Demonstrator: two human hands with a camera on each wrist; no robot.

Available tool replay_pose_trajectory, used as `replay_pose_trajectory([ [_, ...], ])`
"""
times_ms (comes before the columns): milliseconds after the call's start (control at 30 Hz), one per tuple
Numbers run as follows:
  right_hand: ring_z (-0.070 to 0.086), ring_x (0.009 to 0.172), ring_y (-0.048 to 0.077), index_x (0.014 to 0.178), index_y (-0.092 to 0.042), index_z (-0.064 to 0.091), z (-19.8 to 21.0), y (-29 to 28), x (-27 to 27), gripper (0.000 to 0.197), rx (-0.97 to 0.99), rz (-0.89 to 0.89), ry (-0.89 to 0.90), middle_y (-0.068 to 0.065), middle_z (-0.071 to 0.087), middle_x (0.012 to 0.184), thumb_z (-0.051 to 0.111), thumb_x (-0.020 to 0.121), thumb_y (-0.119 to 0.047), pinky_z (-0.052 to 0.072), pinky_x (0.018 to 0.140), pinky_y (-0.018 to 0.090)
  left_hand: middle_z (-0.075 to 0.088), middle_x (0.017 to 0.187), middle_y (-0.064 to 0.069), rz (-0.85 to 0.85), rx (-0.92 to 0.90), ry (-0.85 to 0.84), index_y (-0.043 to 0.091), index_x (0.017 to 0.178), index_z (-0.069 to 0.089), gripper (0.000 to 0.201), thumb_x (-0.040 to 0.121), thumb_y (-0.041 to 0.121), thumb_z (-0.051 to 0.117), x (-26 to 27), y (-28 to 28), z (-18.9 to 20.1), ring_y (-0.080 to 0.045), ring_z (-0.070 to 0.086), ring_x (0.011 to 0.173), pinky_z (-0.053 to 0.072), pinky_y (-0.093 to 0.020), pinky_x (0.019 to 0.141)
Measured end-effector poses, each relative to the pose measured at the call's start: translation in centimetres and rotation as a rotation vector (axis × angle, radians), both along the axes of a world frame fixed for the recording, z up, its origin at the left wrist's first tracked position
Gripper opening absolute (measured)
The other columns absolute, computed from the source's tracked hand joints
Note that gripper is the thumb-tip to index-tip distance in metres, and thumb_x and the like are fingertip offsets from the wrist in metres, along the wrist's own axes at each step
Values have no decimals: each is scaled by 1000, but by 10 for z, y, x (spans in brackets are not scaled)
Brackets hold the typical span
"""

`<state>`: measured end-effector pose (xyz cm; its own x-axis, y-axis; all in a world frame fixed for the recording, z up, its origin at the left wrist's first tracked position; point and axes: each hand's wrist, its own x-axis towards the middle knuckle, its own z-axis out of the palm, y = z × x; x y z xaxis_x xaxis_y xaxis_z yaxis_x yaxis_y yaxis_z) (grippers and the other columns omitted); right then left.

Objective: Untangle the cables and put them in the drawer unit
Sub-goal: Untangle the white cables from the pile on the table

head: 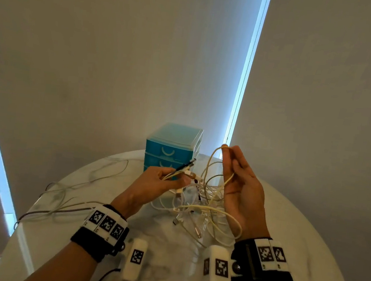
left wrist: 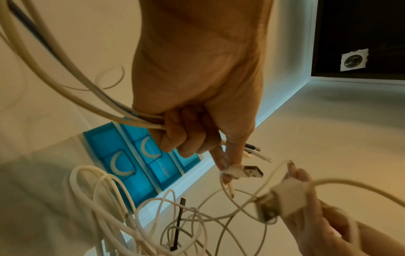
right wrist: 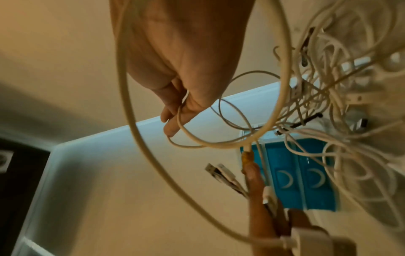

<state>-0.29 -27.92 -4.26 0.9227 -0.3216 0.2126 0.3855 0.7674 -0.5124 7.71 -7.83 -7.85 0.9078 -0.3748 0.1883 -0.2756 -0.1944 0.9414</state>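
Head view: the tangle of white cables (head: 198,202) lies on the round white table (head: 286,221), just in front of the blue drawer unit (head: 173,148), whose drawers all appear closed. Left hand (head: 158,183) grips a bundle of plug ends, fingers curled round them. Right hand (head: 241,188) pinches one cream cable (head: 215,153) at the fingertips and holds its loop raised above the tangle. Risk, as judged: that loop runs down into the knot; a hard pull could tighten it, drag the heap off the table, or strain the connectors (left wrist: 252,170).
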Motion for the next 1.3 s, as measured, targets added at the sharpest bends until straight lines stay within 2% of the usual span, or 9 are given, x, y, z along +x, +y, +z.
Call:
replay_pose_trajectory([
  [233,66,134,31,140,5,65,3,6,-5,39,21,155,-21,23,66,143,40,110,1,50,114,42,65,68,18,-55,-144,25,26,116,81,34,93,50,76,-3,-3,5,2,50,50,35,-12,50],
  [367,64,136,33,146,5,56,4,15,-10,41,-29,210,-38,25,65,143,39,109,3,47,115,42,79,89,15,-68,-119,-38,31,115,82,27,91,43,81,-12,-16,6,9,67,70,47,-8,65],
  [467,66,133,31,147,4,55,4,6,-9,49,-71,192,-43,25,66,143,44,99,10,49,114,42,81,99,9,52,-186,-53,30,112,83,27,91,46,81,-7,-8,6,1,74,90,54,-28,81],
  [667,79,101,36,130,5,61,-4,-17,-9,44,-499,387,299,31,72,121,43,95,23,61,55,20,54,49,20,299,-461,-53,15,110,77,13,101,24,73,17,15,5,3,49,42,36,-9,44],
  [767,74,84,32,144,0,60,-1,-25,-19,64,-631,555,176,24,67,104,54,83,20,64,64,31,47,51,19,379,-492,1,17,105,78,11,101,27,74,31,22,-5,-4,39,49,31,-25,49],
  [867,66,78,25,153,-6,54,1,-40,-24,81,-398,580,-2,19,65,110,69,74,4,61,72,35,37,62,10,456,-523,69,9,107,78,22,101,30,74,41,32,-12,-11,27,54,23,-29,49],
  [1033,62,108,21,148,-16,48,-7,-45,-16,64,46,445,-89,18,56,141,55,84,-24,47,96,28,37,62,6,523,-491,99,15,100,79,13,100,28,74,42,36,-13,-11,28,54,24,-27,48],
  [1133,52,143,45,141,-5,50,-19,-36,-6,48,243,322,-24,24,47,158,52,94,-15,35,124,41,38,61,6,547,-456,109,17,94,78,11,99,25,73,41,35,-14,-13,31,58,25,-30,51],
  [1300,60,134,52,145,0,51,-22,-12,8,44,109,205,186,39,60,141,39,116,-30,45,117,56,55,64,16,440,-395,34,23,113,76,16,97,23,78,20,24,0,-12,50,72,57,-52,71],
])
